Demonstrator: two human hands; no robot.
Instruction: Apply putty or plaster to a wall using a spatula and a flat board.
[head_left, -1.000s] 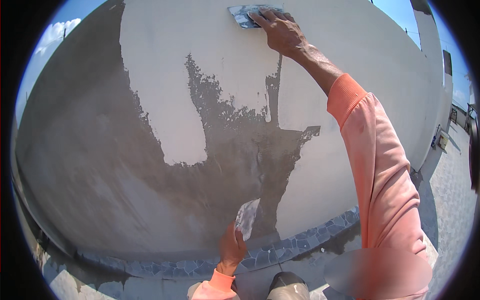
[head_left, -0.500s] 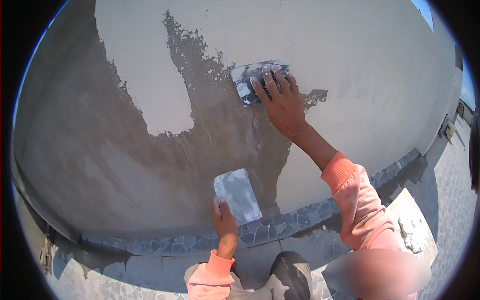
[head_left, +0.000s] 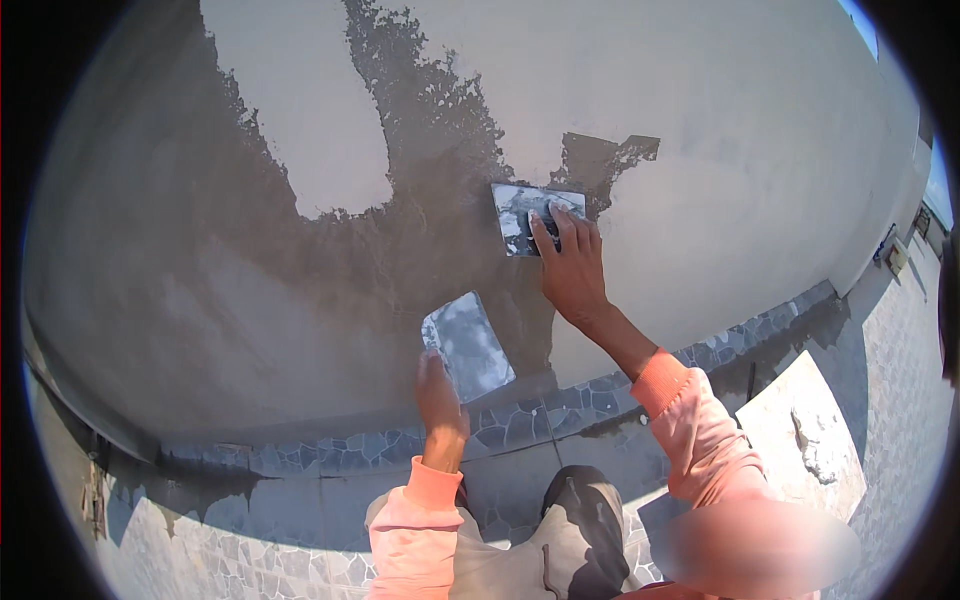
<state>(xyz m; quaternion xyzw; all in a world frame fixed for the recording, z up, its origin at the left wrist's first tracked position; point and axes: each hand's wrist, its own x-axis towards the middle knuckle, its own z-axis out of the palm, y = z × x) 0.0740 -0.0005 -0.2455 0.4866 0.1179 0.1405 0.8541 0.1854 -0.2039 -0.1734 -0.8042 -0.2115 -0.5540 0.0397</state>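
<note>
My right hand [head_left: 574, 258] is closed on a rectangular putty scraper [head_left: 514, 222], its face smeared with white paste. The scraper lies against the wall [head_left: 430, 260], where a pale coat meets the darker bare grey surface. Lower and to the left, my left hand [head_left: 441, 398] grips a second flat putty scraper [head_left: 469, 348] by its left edge. Whitish smears cover that scraper's face, which is turned toward me. Fingers of the left hand are partly hidden behind it.
A pale board [head_left: 775, 425] with a lump of white paste [head_left: 822, 445] lies on the ground at my right. Stone-patterned edging [head_left: 590, 405] runs along the wall's foot. My knees [head_left: 590, 510] are close below the left hand.
The right hand and its scraper have slid down the wall, uncovering a dark patch beside the pale coat. The view has tilted downward. My left hand keeps hold of its scraper.
</note>
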